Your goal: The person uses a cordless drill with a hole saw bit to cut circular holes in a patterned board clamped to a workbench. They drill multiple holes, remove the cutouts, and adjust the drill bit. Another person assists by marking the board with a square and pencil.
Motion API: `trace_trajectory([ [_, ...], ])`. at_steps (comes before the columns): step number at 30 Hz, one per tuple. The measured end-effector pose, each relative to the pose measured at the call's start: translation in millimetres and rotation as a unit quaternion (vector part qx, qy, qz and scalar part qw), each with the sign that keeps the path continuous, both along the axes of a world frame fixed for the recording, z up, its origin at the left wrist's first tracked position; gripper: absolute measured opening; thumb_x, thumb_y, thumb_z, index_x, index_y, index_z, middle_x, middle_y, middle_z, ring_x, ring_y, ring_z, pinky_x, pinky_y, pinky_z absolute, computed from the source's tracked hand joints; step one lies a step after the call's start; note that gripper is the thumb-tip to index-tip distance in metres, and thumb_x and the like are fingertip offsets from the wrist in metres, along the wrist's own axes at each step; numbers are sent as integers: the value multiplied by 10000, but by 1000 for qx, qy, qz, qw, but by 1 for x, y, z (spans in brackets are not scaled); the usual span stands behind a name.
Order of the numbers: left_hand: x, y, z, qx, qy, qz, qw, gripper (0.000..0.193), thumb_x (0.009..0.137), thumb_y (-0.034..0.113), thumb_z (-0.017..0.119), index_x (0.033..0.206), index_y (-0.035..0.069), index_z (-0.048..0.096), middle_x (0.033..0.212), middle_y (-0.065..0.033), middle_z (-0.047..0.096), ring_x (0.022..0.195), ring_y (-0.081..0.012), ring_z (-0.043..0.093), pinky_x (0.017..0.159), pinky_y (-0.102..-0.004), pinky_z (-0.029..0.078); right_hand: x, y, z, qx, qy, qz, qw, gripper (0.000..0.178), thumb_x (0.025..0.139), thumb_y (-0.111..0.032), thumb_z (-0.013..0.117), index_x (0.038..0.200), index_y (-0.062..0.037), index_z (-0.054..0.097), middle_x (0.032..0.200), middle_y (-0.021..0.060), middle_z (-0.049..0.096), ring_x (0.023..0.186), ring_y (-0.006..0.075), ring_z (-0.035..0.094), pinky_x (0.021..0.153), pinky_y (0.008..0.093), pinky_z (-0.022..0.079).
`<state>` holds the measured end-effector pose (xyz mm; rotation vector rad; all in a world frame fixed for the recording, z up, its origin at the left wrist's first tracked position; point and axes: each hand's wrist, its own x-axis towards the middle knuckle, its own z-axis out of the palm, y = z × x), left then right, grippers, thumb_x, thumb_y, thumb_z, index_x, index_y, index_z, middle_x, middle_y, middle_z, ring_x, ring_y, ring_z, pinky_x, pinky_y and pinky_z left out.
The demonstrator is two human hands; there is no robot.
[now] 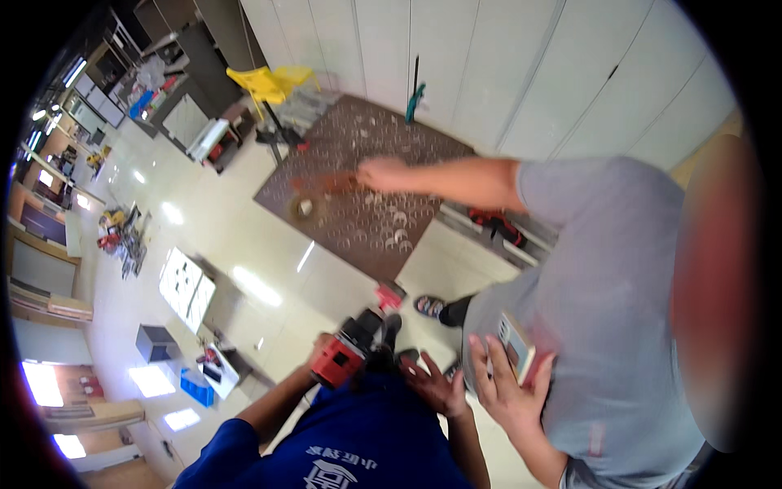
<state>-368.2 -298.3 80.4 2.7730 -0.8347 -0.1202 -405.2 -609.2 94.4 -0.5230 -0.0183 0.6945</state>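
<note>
Both hands come up from the lower edge, out of blue sleeves. The left hand [322, 359] is wrapped round the grip of a red and black power drill [354, 342], clamped on it; the right hand [436, 387] is spread open with fingers apart, holding nothing, just to the right of the drill and not touching it as far as I can tell. The drill lies straight ahead of the body, its long axis running from the red rear end at lower left up toward a small red piece [389, 295] at upper right, so it points away from the person over the pale tiled floor [269, 244].

Close on the right stands another person in a grey shirt [603, 310], whose near hand [505, 391] holds a small flat box [517, 346] against the waist (just beside the open right hand), while the far arm stretches out to a hand [381, 173] over a brown board [366, 187] strewn with small clear rings. That person's sandalled foot [429, 306] stands just beyond the drill's tip, in its line. A yellow chair [262, 84] sits well apart, past the board.
</note>
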Motion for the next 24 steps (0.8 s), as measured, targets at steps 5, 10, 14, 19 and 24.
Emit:
trace_trajectory([
  [5,-47,50,7,-192,89,243,947,72,746,106,711,784,83,654,688,-33,648,616,-202,642,560,-343,497,28,42,49,148,4,94,985,1079,777,-922,208,1592,-229,67,1632,225,43,1504,404,79,1200,533,89],
  [10,-41,70,22,-387,111,261,877,124,805,115,705,913,63,675,812,-64,688,753,-206,677,674,-361,533,40,69,77,176,-55,104,977,1136,743,-950,177,1592,-214,9,1623,257,21,1503,416,62,1196,551,67],
  [14,-58,108,-16,-464,96,304,827,215,836,136,692,1031,53,662,928,-107,689,862,-249,674,752,-380,531,56,116,71,155,-23,112,981,1118,763,-928,271,1592,-207,68,1618,253,94,1489,424,134,1190,547,120],
  [19,-18,169,1,-449,81,237,858,237,739,167,738,931,45,670,918,-152,680,796,-316,670,724,-379,529,67,149,-16,-273,-80,80,955,804,940,-553,525,1541,-100,242,1456,202,438,1309,283,457,1089,426,334],
  [24,5,247,2,-414,145,243,865,245,718,178,768,905,58,663,847,-121,667,765,-299,668,699,-387,528,38,164,-165,-533,-12,20,846,497,916,-194,671,1334,31,522,1112,136,686,973,167,652,862,284,509],
])
